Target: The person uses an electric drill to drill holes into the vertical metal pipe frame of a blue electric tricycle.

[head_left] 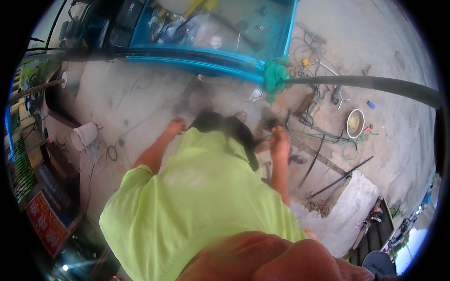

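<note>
Apparently positioning over the concrete floor (154, 96), the left hand (177, 126) looks half-open and empty, the right hand (280, 140) curled, contents untellable; a grasp next would call for lowering.

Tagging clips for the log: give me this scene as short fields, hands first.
Left hand: fingers partly curled, no held object visible
Right hand: fingers bent, contents unclear
Top: blue vehicle bed, mixed clutter inside
Bed corner: green cloth, long dark bar running right from it
Right side: round pan on the pale ground
Left side: white bucket
Lower left: red sign
</note>
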The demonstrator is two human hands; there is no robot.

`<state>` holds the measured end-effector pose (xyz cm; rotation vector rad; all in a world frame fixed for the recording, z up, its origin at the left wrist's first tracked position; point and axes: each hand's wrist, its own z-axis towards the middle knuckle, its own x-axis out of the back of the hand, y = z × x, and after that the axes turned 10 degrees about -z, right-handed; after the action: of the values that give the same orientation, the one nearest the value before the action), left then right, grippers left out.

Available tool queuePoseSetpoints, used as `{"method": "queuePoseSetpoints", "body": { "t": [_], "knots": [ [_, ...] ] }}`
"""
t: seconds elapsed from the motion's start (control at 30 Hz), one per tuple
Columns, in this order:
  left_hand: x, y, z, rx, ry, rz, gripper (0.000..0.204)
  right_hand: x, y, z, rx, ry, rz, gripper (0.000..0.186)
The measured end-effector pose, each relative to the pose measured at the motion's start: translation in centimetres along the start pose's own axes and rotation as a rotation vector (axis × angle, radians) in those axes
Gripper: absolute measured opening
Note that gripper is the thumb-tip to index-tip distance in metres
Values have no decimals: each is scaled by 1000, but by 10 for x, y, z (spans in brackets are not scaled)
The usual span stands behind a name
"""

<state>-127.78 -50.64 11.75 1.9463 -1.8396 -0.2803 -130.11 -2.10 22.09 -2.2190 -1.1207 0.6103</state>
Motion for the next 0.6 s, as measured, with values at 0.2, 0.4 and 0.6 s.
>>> {"method": "queuePoseSetpoints", "body": {
  "t": [0.2, 0.4, 0.6],
  "knots": [
    [4, -13, 38, -136, 60, 211, 27, 29, -6, 12, -11, 80, -27, 15],
    [-9, 68, 9, -179, 31, 77, 33, 45, -32, 55, 87, 66, 87, 17],
    [-14, 130, 31, -427, -50, 171, 25, -15, -56, 48, 154, 81, 124, 14]
  ]
}}
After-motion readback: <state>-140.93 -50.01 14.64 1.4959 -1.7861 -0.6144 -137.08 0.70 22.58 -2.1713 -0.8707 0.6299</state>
